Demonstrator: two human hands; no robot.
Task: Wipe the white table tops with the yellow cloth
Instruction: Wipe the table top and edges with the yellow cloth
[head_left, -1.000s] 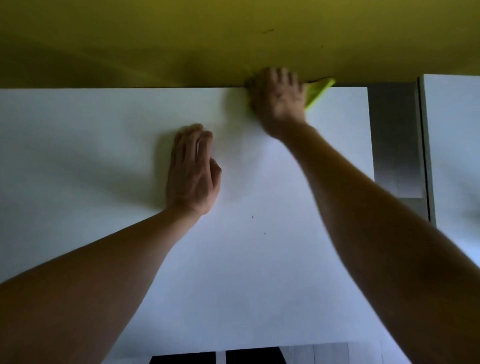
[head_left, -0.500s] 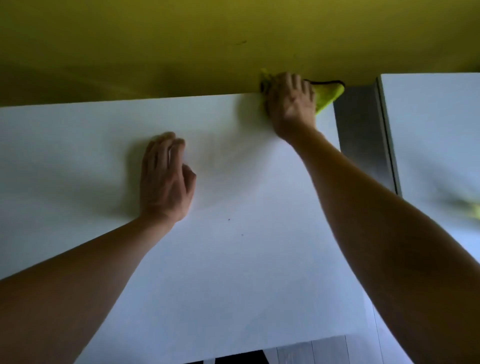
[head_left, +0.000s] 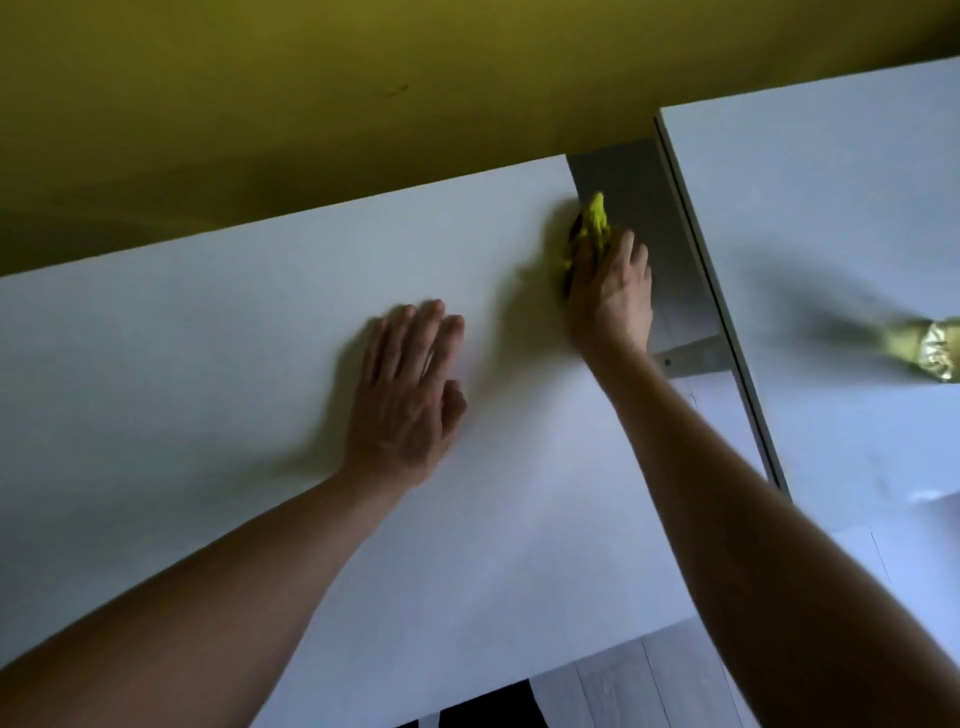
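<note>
My right hand pressed the cloth at the table's right edge, fingers curled over it, while my flat left hand braced me.

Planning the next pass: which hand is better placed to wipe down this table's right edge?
Right. The right hand already holds the yellow cloth at that edge; the left hand lies flat mid-table, without cloth.
</note>
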